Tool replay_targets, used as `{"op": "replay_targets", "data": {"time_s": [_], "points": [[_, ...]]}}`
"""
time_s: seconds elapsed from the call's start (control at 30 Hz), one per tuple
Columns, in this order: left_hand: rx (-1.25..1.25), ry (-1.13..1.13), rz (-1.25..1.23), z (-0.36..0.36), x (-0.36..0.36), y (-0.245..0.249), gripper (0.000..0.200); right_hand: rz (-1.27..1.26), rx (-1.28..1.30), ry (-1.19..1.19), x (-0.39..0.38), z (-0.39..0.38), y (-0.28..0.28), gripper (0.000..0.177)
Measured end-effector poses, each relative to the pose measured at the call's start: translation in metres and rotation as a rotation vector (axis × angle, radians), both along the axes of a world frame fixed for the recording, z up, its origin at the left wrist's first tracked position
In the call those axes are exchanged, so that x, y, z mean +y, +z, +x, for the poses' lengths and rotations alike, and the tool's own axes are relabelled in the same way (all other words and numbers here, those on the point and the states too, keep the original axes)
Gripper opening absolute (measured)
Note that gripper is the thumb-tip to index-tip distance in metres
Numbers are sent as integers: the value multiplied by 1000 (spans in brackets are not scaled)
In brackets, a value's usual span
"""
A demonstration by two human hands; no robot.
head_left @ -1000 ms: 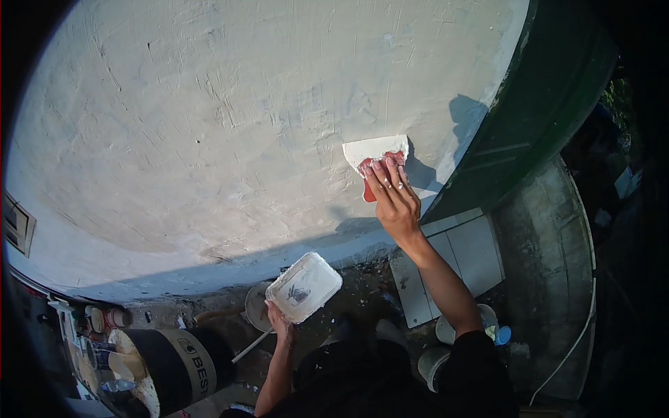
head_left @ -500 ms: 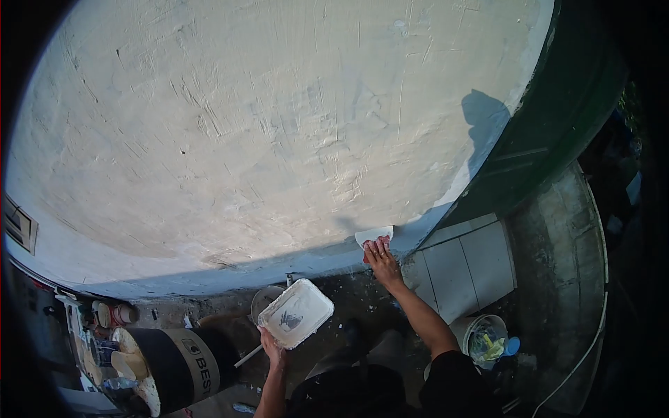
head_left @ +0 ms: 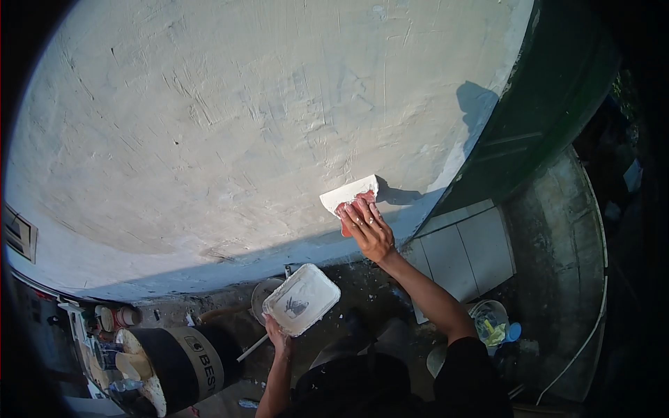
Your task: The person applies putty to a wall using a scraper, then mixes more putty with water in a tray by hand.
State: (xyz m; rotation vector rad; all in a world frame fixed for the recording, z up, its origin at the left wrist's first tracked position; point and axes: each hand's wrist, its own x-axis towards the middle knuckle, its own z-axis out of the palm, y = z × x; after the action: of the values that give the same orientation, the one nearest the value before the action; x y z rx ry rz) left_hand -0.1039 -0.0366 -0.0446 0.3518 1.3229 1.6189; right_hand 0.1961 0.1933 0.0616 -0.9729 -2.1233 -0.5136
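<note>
A putty scraper (head_left: 348, 194), its wide blade coated white and its body red, lies against the rough plastered wall (head_left: 202, 153). My right hand (head_left: 374, 235) is closed on its red part, with fingers pressed over the front and white smears on them. Below the wall, my left hand (head_left: 277, 336) grips the near left edge of a white rectangular tray (head_left: 325, 287). The tray is tilted toward me, with white residue on its walls and a dark grey patch on its floor. My left thumb and fingers are partly hidden by the tray.
A dark drum (head_left: 171, 366) with cups and containers on top stands at lower left. A bucket (head_left: 496, 311) with yellow-green stuff inside is at right, near pale tiles (head_left: 453, 254). A dark green panel (head_left: 519, 132) borders the wall on the right. A pipe (head_left: 252, 348) is beside the drum.
My right hand and the scraper have moved up and left along the wall, from the shaded lower strip into the sunlit part. The tray stays in my left hand, only slightly shifted.
</note>
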Motion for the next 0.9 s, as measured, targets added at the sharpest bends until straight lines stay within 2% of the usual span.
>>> {"op": "replay_targets", "data": {"time_s": [0.1,0.23,0.27,0.4,0.47,0.5,0.6,0.67,0.7,0.73,0.77,0.8,0.87,0.9], "points": [[-4,12,20,-5,-7,-7,51,2,-106,-65,17,-7,-64,43],[9,-11,16,-1,-17,26,51,-100,-169,-111,15,-5,-140,45],[14,-8,12,0,-17,31,51,-151,-98,-82,14,-5,-160,44],[133,-39,-46,-6,-18,28,61,-249,-206,-76,-1,11,-196,44],[132,-62,-8,-6,-18,27,60,-400,-128,-97,-17,19,-206,45],[127,-79,10,-4,-16,28,60,-476,-91,-115,-26,26,-204,46],[77,-115,45,4,-4,13,59,-444,299,-194,-56,48,-155,43],[41,-95,100,21,11,3,51,-771,672,-467,-79,71,-124,31],[26,-75,115,32,14,4,48,-792,820,-545,-86,88,-105,21],[128,-130,61,49,20,25,48,-765,1148,-419,-91,108,-96,18],[225,-189,10,65,25,44,48,-826,1364,-299,-100,127,-68,21],[293,-190,40,71,30,20,49,-843,1513,-242,-110,138,-27,23],[278,-253,108,92,43,13,50,-804,1494,-209,-124,154,30,19],[196,-311,145,111,53,46,50,-775,1483,-188,-127,163,55,17]]}}
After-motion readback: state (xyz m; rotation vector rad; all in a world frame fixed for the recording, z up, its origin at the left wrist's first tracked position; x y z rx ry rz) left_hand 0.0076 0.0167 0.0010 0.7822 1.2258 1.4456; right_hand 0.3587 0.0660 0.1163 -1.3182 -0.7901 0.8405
